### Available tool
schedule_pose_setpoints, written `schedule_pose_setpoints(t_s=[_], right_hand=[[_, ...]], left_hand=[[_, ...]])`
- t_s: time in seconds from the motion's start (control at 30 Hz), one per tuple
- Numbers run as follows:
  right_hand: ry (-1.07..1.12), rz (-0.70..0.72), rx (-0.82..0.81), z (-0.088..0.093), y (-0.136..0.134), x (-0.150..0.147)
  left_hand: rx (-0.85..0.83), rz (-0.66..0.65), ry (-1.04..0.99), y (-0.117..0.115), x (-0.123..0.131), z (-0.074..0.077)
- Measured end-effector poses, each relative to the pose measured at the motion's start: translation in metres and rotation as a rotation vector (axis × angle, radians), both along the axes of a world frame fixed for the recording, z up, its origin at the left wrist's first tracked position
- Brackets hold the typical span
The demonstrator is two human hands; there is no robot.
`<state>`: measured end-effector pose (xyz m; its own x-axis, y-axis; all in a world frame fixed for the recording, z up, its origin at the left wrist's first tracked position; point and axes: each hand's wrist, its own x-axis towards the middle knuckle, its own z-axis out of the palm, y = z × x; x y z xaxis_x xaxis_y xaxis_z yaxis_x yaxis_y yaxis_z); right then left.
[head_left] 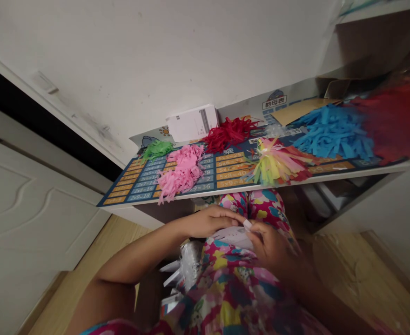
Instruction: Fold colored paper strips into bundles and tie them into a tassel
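Note:
My left hand point(210, 221) and my right hand point(271, 244) meet over my lap, below the desk edge. Both are closed on a white piece of paper point(234, 236) that lies across my flowered clothing point(232, 284). My right fingers pinch a small white bit at its top. On the desk point(142, 202) above lie heaps of cut paper strips: pink strips point(180, 172), green strips point(157, 150), red strips point(227, 133), blue strips point(333, 132) and a mixed yellow, pink and green tassel point(276, 163).
A multiplication-chart mat point(142, 179) covers the desk top. A white box point(192, 122) stands against the wall behind it, with cardboard point(302, 109) at the back right. A blurred red mass point(396, 121) sits far right. A white door point(33, 204) is on the left; white scraps point(180, 270) lie by my left thigh.

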<state>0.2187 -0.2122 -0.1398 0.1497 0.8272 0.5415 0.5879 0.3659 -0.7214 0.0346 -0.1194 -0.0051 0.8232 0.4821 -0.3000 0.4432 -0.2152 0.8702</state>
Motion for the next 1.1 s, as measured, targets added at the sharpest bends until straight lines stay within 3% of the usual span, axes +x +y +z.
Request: schedule_pose_setpoints(t_s=[0.17,0.3,0.47,0.63,0.73,0.87,0.93,1.0,1.03,1.1], right_hand=[[-0.095,0.140,-0.016,0.014,-0.002,0.008],[-0.098,0.173,0.005,0.021,0.000,0.010],[-0.055,0.134,0.104,0.023,0.000,0.011],[-0.034,0.098,0.011,0.019,-0.001,0.009],[-0.038,0.035,0.053,0.021,-0.002,0.007],[0.007,0.079,0.033,0.025,-0.004,0.013],[0.078,0.000,0.002,0.025,-0.004,0.023],[0.165,-0.166,-0.019,0.021,-0.005,0.035],[0.205,-0.250,-0.014,0.018,-0.004,0.040],[0.248,-0.367,0.029,0.010,-0.003,0.046]], left_hand=[[0.011,0.024,-0.008,0.000,0.001,0.000],[0.023,-0.001,-0.017,-0.002,0.003,0.005],[0.063,-0.010,-0.031,-0.004,0.003,0.009],[0.083,-0.002,-0.022,-0.007,0.002,0.003],[0.106,-0.004,-0.028,-0.011,0.005,0.001],[0.186,-0.059,-0.059,-0.017,0.002,0.013],[0.329,0.039,-0.117,-0.020,-0.006,0.016],[0.498,0.313,-0.257,-0.022,-0.014,0.005],[0.561,0.482,-0.353,-0.024,-0.015,-0.007],[0.600,0.659,-0.490,-0.027,-0.007,-0.042]])
